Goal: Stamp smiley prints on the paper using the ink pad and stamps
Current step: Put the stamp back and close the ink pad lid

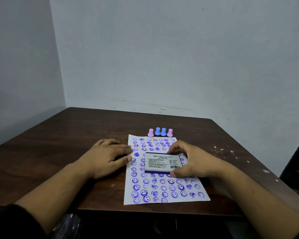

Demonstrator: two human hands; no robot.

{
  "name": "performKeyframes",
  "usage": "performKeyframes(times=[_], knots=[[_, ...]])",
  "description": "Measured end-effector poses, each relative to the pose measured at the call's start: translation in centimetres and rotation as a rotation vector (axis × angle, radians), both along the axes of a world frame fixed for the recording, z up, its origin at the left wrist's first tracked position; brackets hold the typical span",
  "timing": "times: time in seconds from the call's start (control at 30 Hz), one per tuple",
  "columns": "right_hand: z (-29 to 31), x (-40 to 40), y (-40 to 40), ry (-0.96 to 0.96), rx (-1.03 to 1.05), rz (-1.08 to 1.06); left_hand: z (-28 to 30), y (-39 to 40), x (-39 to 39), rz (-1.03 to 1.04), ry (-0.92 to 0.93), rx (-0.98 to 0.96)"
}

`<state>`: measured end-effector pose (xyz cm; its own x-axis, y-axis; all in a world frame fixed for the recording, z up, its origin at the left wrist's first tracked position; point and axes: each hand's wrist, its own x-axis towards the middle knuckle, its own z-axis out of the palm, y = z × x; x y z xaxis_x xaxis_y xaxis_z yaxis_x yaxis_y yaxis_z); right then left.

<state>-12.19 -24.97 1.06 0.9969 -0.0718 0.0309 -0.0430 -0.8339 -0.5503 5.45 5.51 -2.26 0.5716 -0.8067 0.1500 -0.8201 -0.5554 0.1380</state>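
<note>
A white sheet of paper [164, 192] lies on the brown table, covered with several rows of purple smiley prints. A closed ink pad box [163, 162] with a printed label rests on the middle of the sheet. My right hand [192, 161] grips the box by its right side, thumb at the near corner and fingers at the far edge. My left hand [109, 156] lies flat on the table, fingertips on the paper's left edge. Several small stamps stand in a row just beyond the paper: pink [150, 132], blue [157, 131], blue [163, 131], pink [169, 133].
The dark wooden table [59, 152] stands in a corner against pale walls. White paint flecks [221, 149] dot its right side. The table's near edge runs just below the paper.
</note>
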Motion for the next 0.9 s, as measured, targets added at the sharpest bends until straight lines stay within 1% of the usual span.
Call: performKeyframes(times=[0.2,0.43,0.57,0.9], knots=[[-0.2,-0.1,1.4,-0.044,-0.025,-0.001,-0.6,-0.4,0.6,0.034,0.085,0.040],[-0.2,0.6,1.8,-0.086,0.022,-0.022,-0.4,-0.3,0.7,0.022,0.033,0.046],[-0.6,0.4,1.7,-0.063,0.034,-0.024,-0.3,-0.3,0.6,0.013,0.015,0.054],[-0.8,0.3,1.7,-0.051,0.070,-0.035,-0.6,-0.2,1.0,0.011,0.057,0.036]])
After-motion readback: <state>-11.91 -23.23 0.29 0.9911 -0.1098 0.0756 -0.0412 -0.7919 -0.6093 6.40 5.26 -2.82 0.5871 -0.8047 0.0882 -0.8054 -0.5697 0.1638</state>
